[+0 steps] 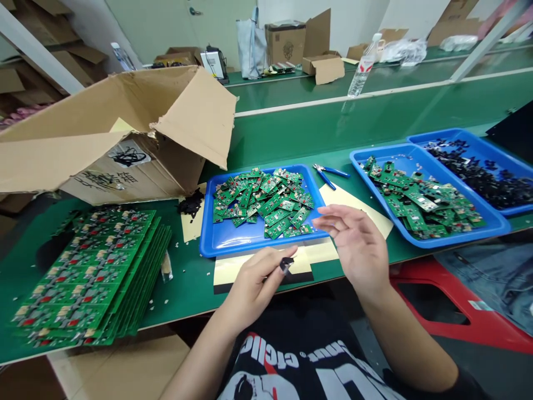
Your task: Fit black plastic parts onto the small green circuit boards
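Black part [286,264] is pinched at the fingertips of my left hand [256,283]; its long axis I cannot tell. My right hand [360,247], loosely open, is apart from it, to the right. Farther lies one blue tray [231,240] with green boards [272,203].

No full word could be read with certainty. White lettering [270,353] ran across the black shirt [308,333] — too distorted to spell out. Dark handwritten characters [106,179] marked the big cardboard box [166,172], beside a pale label [130,156] covered in black scribble. The bottle [363,69] had a red-and-white label, the red stool [449,328] a white sticker [478,306] — both too small to read.
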`<state>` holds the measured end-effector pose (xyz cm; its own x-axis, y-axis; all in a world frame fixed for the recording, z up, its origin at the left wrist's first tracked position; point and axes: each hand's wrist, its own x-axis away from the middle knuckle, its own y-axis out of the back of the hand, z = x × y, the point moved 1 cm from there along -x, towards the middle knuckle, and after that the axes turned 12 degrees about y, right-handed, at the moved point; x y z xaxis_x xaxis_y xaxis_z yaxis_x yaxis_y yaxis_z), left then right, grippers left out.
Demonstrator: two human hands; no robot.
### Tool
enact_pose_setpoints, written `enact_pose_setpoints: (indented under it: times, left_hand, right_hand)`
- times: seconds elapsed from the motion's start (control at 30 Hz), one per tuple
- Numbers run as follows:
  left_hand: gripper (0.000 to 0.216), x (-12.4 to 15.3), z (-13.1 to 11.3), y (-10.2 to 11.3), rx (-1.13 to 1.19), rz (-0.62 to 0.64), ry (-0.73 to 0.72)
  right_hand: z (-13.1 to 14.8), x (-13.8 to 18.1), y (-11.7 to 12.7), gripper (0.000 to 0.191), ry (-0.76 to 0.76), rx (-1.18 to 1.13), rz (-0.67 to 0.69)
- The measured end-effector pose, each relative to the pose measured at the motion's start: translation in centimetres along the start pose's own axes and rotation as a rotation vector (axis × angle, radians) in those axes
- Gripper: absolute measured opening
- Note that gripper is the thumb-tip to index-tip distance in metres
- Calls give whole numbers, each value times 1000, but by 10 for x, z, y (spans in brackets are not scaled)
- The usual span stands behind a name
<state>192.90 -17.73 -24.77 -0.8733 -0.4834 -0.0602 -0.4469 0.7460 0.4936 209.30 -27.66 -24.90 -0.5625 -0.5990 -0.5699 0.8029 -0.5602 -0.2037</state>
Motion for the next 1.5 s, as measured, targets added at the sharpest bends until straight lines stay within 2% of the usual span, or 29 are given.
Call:
enact_pose_setpoints:
  times: [0.07,0.17,0.23,0.33,0.47,0.67,0.8,0.93,1.13,1.33,1.43,1.5]
  left_hand:
    - [40,0,1,3,-64,-49,-66]
    - [47,0,1,4,-192,-106,-115]
    - [51,-1,1,2,-266,-137,-157]
    - [55,-2,2,1,-354,-193,-237]
    - [52,-2,5,2,-413,-287,-323]
    - [37,1,10,2,-524,-540,-360]
    - [34,3,9,-1,-486,-622,-368]
    - [34,5,5,-3,-438,-624,-327]
    - [26,6,3,-2,-421,-587,-331]
    - [30,6,1,5,-436,-474,-320]
    - [31,6,2,5,-365,-417,-300]
    - [33,7,4,2,-248,-409,-271]
  right_hand:
    - [-5,1,2,29,-268,-211,-57]
    - [-7,9,-5,39,-659,-386,126]
    - [-2,15,-14,49,-791,-462,253]
    - [6,20,-26,57,-855,-558,287]
    - [12,21,-32,47,-860,-572,226]
    - [8,27,-37,42,-823,-559,169]
    - [9,29,-39,39,-781,-573,154]
    - [10,27,-39,33,-728,-552,165]
    - [5,23,-38,21,-797,-569,199]
    - [4,14,-33,19,-742,-359,284]
    - [6,13,-33,15,-634,-229,322]
    - [8,13,-33,10,-487,-104,339]
